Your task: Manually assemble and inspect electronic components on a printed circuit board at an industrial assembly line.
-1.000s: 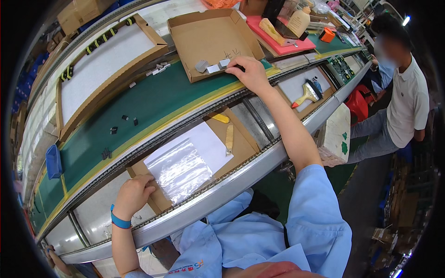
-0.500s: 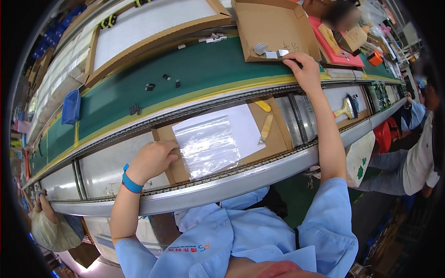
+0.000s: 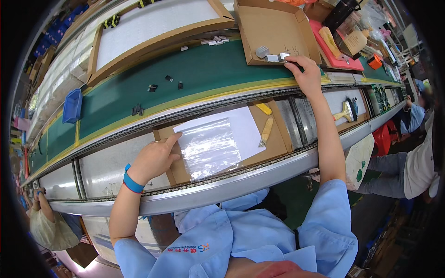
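My right hand (image 3: 306,74) reaches over the front wall of a shallow cardboard box (image 3: 273,34), its thumb and fingertips closed on a small silver block (image 3: 283,56). Beside that block lie another silver block (image 3: 271,58) and a finned metal piece (image 3: 262,51). My left hand (image 3: 160,156) is open, and its index finger points to the upper left corner of a clear plastic bag (image 3: 211,146). The bag lies partly over a white sheet (image 3: 248,127) in a low cardboard tray (image 3: 279,134). Whether that fingertip touches the bag, I cannot tell.
Small black parts (image 3: 152,87) and several silver pieces (image 3: 215,41) lie on the green belt (image 3: 116,83), near a blue bin (image 3: 72,106). Two yellow-handled tools (image 3: 266,129) rest in the tray. A brush (image 3: 345,111) lies farther right. Other people stand at both sides.
My left hand has shifted slightly up and its index finger has stretched out toward the bag's corner. My right hand remains at the silver block. The view has shifted a little.
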{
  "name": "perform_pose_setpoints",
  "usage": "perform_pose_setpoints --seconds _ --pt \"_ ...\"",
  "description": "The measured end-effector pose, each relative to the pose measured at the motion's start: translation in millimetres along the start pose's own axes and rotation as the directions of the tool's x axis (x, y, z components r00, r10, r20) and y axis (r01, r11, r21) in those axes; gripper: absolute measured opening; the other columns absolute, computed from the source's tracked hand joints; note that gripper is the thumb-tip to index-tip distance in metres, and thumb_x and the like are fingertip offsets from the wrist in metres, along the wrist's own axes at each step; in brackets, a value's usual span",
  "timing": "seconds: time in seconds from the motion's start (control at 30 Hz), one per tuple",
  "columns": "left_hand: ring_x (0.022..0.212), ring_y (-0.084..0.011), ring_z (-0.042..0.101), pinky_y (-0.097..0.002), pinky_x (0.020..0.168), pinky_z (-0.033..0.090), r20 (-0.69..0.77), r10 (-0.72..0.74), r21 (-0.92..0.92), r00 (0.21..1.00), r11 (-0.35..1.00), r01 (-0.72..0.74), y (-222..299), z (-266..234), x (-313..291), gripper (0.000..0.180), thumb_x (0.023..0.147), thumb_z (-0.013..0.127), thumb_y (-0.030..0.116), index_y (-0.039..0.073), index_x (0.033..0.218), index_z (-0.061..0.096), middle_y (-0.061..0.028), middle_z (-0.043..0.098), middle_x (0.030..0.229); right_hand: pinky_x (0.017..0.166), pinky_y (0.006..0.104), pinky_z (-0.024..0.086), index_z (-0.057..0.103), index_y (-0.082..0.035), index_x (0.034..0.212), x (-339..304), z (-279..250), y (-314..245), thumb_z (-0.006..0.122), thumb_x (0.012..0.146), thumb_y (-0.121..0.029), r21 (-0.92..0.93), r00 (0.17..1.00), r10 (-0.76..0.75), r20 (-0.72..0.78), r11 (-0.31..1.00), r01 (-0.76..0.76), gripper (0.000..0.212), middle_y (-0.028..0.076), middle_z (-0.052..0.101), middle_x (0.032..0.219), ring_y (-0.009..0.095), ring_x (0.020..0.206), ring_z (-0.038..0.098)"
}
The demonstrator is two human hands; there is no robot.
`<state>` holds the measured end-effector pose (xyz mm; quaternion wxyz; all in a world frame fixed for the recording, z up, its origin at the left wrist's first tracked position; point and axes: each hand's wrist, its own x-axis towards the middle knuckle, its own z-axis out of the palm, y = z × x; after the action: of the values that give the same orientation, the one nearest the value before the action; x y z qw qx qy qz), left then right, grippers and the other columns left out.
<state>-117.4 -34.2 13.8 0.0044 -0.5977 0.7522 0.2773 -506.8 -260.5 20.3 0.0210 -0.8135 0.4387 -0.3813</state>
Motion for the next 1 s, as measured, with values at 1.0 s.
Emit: perform_pose_setpoints --seconds 1.0 --pt "0.089 -0.0428 0.065 -0.0469 0.079 0.052 0.139 -0.010 -0.067 0.990 0.998 0.019 -13 15 12 0.070 0.086 0.068 0.025 0.005 0.145 0.036 -0.0255 0.067 0.092 0.115 0.0535 0.021 0.037 -0.018 0.149 -25 35 -120 0.065 0.079 -0.058 -0.050 0.817 -0.446 0.365 0.867 0.495 0.086 0.008 0.032 0.156 0.028 0.142 0.033"
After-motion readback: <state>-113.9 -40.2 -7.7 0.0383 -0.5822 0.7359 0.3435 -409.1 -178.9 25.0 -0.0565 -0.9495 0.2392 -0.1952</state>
